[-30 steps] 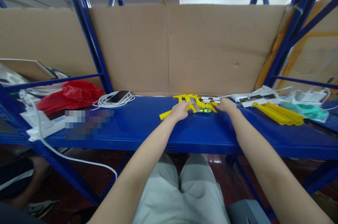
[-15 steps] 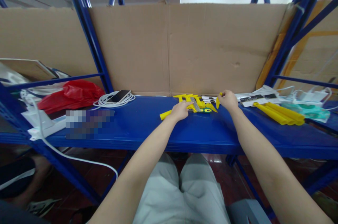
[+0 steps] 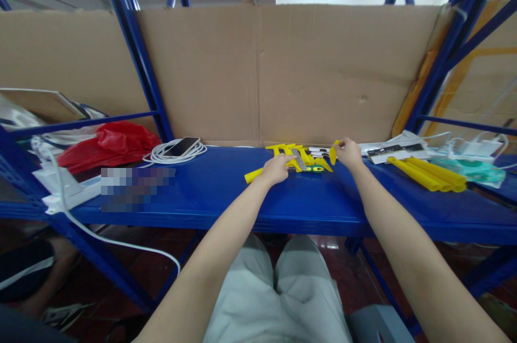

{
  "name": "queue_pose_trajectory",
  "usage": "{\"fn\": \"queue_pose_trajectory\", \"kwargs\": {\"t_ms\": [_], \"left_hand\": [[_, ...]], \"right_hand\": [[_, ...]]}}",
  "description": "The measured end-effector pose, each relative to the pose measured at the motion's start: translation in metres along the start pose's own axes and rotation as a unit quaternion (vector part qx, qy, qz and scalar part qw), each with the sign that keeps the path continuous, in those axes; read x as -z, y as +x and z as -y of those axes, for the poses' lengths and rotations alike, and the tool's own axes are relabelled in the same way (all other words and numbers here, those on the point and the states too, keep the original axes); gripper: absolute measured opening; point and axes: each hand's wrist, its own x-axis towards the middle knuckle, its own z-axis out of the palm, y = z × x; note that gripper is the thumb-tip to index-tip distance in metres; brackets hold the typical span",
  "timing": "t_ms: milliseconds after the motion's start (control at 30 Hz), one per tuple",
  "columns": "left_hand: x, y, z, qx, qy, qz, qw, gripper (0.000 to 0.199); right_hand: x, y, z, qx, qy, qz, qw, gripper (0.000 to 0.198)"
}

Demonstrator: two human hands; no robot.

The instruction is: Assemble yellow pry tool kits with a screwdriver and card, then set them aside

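Over the blue shelf (image 3: 205, 187), the right hand (image 3: 349, 153), closed in a pinch, has raised a thin yellow piece (image 3: 333, 155) just beside the yellow pile (image 3: 307, 159), seemingly singling it out, while the left hand (image 3: 276, 169) curls at a yellow handle (image 3: 253, 176), its grip unclear.

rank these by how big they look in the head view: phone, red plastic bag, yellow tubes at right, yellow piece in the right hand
1. Red plastic bag
2. Yellow tubes, as a group
3. Phone
4. Yellow piece, partly hidden by the right hand
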Motion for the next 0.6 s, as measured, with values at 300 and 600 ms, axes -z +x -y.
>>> {"fn": "queue_pose_trajectory", "kwargs": {"t_ms": [300, 600], "left_hand": [[0.0003, 0.0004, 0.0000, 0.001, 0.004, 0.003, 1.000, 0.054], [0.0008, -0.0001, -0.0003, 0.002, 0.007, 0.005, 1.000, 0.054]], "right_hand": [[-0.0109, 0.0038, -0.0061, -0.044, 0.058, 0.036, 0.997, 0.004], [-0.0064, -0.0033, -0.0053, -0.039, 0.008, 0.082, 0.996, 0.007]]}}
